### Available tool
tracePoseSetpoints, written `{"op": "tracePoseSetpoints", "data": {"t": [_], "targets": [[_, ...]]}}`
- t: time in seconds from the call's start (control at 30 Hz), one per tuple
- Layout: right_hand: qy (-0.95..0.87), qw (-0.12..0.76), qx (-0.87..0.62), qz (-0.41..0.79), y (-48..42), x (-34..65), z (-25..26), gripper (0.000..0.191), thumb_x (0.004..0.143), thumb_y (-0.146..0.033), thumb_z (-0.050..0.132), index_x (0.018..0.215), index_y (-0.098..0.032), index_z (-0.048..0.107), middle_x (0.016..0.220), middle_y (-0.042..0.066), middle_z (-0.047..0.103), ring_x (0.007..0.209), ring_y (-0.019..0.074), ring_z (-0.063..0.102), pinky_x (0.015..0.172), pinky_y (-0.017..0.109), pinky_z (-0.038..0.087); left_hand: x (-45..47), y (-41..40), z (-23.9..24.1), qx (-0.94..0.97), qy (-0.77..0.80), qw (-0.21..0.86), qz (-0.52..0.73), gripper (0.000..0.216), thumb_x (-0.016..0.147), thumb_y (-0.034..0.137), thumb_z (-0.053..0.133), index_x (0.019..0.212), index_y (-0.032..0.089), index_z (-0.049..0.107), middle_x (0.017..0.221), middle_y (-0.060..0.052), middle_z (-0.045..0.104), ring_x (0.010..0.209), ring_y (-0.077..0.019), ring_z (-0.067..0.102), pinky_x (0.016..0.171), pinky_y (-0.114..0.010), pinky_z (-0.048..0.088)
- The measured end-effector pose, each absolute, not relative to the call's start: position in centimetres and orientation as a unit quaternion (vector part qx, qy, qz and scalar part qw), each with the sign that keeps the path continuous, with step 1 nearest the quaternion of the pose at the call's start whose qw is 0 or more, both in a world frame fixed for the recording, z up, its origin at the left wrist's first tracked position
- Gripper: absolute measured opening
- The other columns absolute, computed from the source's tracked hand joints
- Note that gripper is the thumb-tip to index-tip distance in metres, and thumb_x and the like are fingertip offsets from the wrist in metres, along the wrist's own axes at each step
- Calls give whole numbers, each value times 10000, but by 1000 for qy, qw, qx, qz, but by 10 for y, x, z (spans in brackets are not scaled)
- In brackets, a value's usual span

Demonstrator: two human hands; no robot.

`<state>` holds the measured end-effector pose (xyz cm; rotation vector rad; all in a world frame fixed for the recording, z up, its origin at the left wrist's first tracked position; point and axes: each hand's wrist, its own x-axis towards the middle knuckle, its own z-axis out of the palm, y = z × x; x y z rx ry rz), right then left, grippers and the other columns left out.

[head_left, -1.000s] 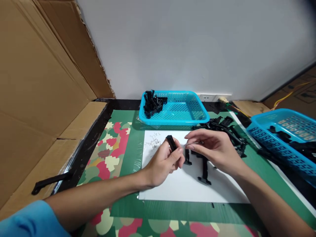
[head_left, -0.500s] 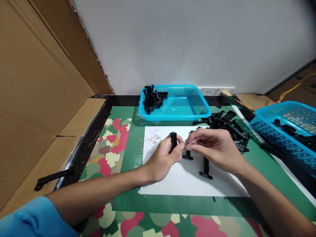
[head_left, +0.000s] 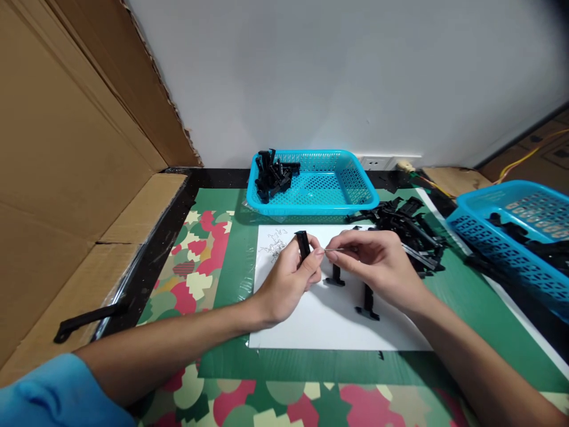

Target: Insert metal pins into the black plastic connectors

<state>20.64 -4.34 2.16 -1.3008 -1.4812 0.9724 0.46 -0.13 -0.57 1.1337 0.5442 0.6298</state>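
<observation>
My left hand [head_left: 291, 279] is closed round a small black plastic part [head_left: 303, 244], held upright over a white sheet [head_left: 329, 320]. My right hand [head_left: 377, 264] pinches a thin metal pin [head_left: 334, 250] whose tip points at the black part. Two more black parts [head_left: 334, 277] [head_left: 367, 301] stand on the sheet just below my right hand. A small heap of thin metal pins [head_left: 274, 244] lies at the sheet's far left corner.
A blue basket [head_left: 329, 190] at the back holds several black parts [head_left: 272, 175]. A pile of black parts [head_left: 406, 225] lies right of it. A second blue basket [head_left: 520, 237] is at the far right. Cardboard [head_left: 66, 148] walls the left side, with a black strip [head_left: 84, 320] on it.
Both hands have risen slightly and come together; the pin in my right hand now reaches the black part, which my left hand turned more upright.
</observation>
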Motion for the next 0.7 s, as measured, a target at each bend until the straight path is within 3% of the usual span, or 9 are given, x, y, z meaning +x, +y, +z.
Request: {"op": "tracePoseSetpoints", "data": {"t": [0.17,0.37,0.43,0.5,0.6,0.7], "targets": [[-572,526,-541,322,-43,214,20,146,885,-359,891,867,-225,835,859,56,791,753,198,686,671,306,558,2,-3,-4,543,208,766,272,531,1018,354,753,1366,267,362,897,55,548,748,-112,449,721,-249,369],[-570,533,-553,292,-43,224,26,150,878,-364,889,853,-230,827,829,54,766,737,204,695,661,315,577,3,-2,-4,624,205,721,222,542,1104,534,570,1504,184,465,1007,-47,636,935,-201,561,820,-326,411],[-569,528,-560,288,-43,226,28,176,875,-391,891,849,-232,820,847,62,772,756,219,705,677,329,591,2,-1,-3,650,213,699,208,509,1106,585,533,1415,181,558,1007,-58,645,939,-212,565,828,-333,415],[-574,517,-565,289,-43,228,28,194,876,-409,889,840,-234,813,836,60,766,751,218,692,678,331,589,1,-2,-2,668,230,675,213,467,1111,615,491,1176,178,642,938,-39,609,878,-196,538,802,-324,404],[-596,483,-563,307,-43,233,29,213,879,-429,886,838,-231,820,783,48,732,703,194,632,633,318,551,0,-3,-2,674,264,653,222,549,1105,655,457,799,201,497,753,22,444,713,-150,399,683,-306,328],[-612,455,-563,319,-43,236,28,235,889,-448,873,848,-220,836,767,52,714,692,187,598,611,316,523,-1,-5,-2,678,279,646,212,566,1069,668,519,749,222,378,708,50,309,661,-131,276,611,-310,224]]}}
